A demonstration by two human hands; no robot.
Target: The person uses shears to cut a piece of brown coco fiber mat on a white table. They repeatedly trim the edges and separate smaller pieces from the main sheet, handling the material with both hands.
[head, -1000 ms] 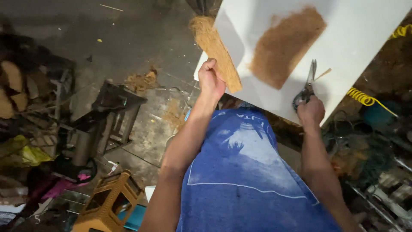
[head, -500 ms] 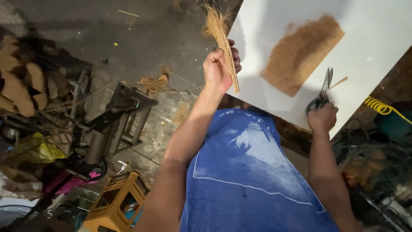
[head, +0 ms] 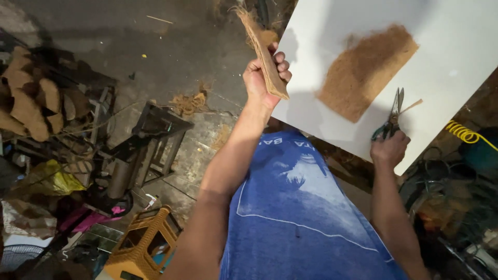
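At the far left a heap of brown husk pieces [head: 31, 101] lies among clutter, with a yellow bag [head: 52, 179] nearer and a pink tool [head: 91, 218] beside it. A dark metal stand [head: 155, 137] sits on the concrete floor [head: 129, 46] to the right of that, and a yellow-brown plastic stool [head: 140, 246] stands at the near edge. Loose brown fibre scraps [head: 189, 102] lie on the floor just beyond the stand.

Moving right, the left hand [head: 263, 78] is raised over the floor, just off the left edge of the white worktop [head: 456, 46]. Its grip is closed around the lower end of a narrow strip of brown fibre mat [head: 262, 49], which stands tilted, its frayed top pointing far and left.

On the worktop, right of that strip, a larger flat patch of fibre mat [head: 365, 70] lies apart from both hands. Below it the person's blue shirt [head: 301, 218] fills the near middle.

Further right, the right hand [head: 389, 148] sits at the near edge of the worktop, its grip wrapped around the green handles of a pair of shears [head: 393, 116]; the blades point away, nearly together, with a thin sliver beside them. A yellow coiled hose [head: 464, 134] hangs at the right, off the worktop.
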